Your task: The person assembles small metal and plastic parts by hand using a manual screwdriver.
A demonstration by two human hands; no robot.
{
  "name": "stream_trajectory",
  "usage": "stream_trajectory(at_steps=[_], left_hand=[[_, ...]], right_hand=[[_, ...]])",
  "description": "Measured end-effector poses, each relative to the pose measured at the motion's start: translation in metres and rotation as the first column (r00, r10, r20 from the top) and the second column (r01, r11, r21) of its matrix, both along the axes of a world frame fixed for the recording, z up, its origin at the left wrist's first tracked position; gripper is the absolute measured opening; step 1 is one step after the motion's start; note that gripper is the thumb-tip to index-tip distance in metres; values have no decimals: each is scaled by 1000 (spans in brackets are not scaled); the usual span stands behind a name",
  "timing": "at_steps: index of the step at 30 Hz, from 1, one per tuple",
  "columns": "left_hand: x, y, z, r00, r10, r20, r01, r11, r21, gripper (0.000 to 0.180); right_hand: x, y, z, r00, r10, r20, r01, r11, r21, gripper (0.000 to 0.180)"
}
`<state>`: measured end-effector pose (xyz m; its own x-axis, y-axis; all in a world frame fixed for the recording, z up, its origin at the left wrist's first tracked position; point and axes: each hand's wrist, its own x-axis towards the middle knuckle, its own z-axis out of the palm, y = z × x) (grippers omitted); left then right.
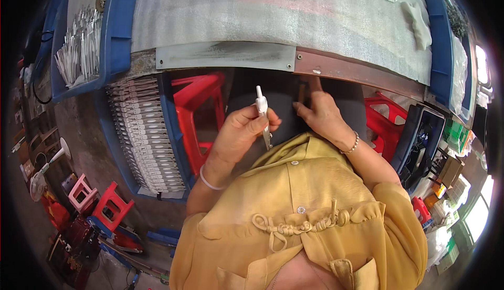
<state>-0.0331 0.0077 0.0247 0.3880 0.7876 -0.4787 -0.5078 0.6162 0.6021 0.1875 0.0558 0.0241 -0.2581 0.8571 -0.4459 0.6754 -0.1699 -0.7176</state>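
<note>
My left hand [242,127] pinches a slim white-and-silver drawing compass [262,107] between thumb and fingers. Its narrow white tip points up toward the table, and its metal legs hang down over my lap. My right hand [321,112] is beside the table's front edge [357,75], thumb and index finger apart. The index finger reaches up to the edge; the other fingers are mostly hidden. A narrow brownish strip [302,93] shows in shadow by the thumb, and what it is I cannot make out.
To my left, a blue crate [178,132] holds stacked rows of compasses [149,137]. Above it, a blue bin [116,43] contains thin white-and-silver parts [79,51]. Red stools [197,111] stand under the table. Another blue bin [441,43] sits at the table's right end.
</note>
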Motion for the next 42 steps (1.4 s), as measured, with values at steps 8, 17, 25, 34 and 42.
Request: stream_trajectory(at_steps=[8,17,25,34,42], left_hand=[[12,-4,11,969,-72,-238,60,997,-56,24],[28,-4,13,926,-95,-364,68,994,-86,26],[27,-4,6,930,-90,-356,63,994,-88,24],[40,-11,-4,628,114,-770,186,938,291,22],[45,-4,-16,410,138,-901,347,891,294,17]], right_hand=[[28,-8,66,780,-276,-562,-11,892,-453,33],[17,-13,77,920,385,-74,-358,903,238,40],[10,-12,67,931,365,0,-341,870,356,33],[10,-9,53,933,218,-287,-158,963,219,32],[-2,-14,39,944,325,-47,-303,918,256,25]])
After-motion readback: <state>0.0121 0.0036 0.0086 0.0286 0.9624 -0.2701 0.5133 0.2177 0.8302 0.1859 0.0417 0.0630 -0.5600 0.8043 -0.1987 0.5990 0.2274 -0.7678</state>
